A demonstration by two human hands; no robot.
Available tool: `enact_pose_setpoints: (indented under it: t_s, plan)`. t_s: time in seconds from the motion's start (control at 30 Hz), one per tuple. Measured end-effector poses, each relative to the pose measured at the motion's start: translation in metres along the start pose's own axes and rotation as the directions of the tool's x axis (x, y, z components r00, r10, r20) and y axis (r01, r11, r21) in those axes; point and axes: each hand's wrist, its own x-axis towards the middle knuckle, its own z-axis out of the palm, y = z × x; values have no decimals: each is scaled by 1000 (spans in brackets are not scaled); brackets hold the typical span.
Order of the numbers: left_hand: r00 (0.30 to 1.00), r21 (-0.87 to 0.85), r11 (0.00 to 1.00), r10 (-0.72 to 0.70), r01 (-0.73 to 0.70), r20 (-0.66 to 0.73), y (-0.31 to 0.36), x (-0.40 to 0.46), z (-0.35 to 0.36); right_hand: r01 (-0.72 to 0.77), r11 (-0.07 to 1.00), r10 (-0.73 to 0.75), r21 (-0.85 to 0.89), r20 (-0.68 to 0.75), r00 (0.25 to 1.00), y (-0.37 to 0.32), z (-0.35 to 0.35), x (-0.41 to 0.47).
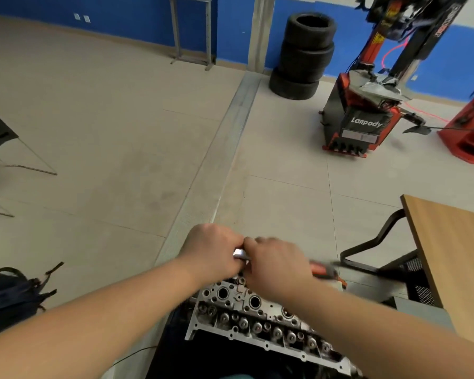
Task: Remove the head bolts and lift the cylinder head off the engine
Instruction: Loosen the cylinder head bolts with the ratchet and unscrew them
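Both my left hand [212,248] and right hand [275,262] grip the wrench [322,269] on the head [257,321], loosening a bolt; next, I think, turn hard.

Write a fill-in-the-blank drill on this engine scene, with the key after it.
1. Both hands meet at the ____ end of the cylinder head.
2. The left hand grips a shiny ____ tool.
3. A handle coloured black and ____ shows past the right hand.
4. The tyres are stacked by the ____ wall.

Key: far; metal; orange; blue
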Motion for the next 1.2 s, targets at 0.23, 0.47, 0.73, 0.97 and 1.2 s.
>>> enact_pose_setpoints:
  t_s: [0.23, 0.47, 0.73, 0.97, 1.2]
  plan:
    - [939, -135, 939, -330, 316, -93, 0, -15, 5, 332, 896, -303, -293, 143, 942, 22, -35, 81]
    - [952, -394, 900, 263, -185, 154, -46, 15, -13, -254, 962, 229, 100, 211, 950, -33, -8, -5]
    - [993, -897, 433, 30, 87, 111, -50, -26, 26, -292, 845, 186, 448, 265, 946, -52, -32, -4]
    - [981, -926, 333, 21, 177, 194, -68, -27, 35, -566, 491, 392, 662, 412, 823, -75, -27, 27]
    - [912, -931, 151, 200, 334, 359, -73, -45, 52, -691, 42, 162, 722, 677, 718, -58, -27, 16]
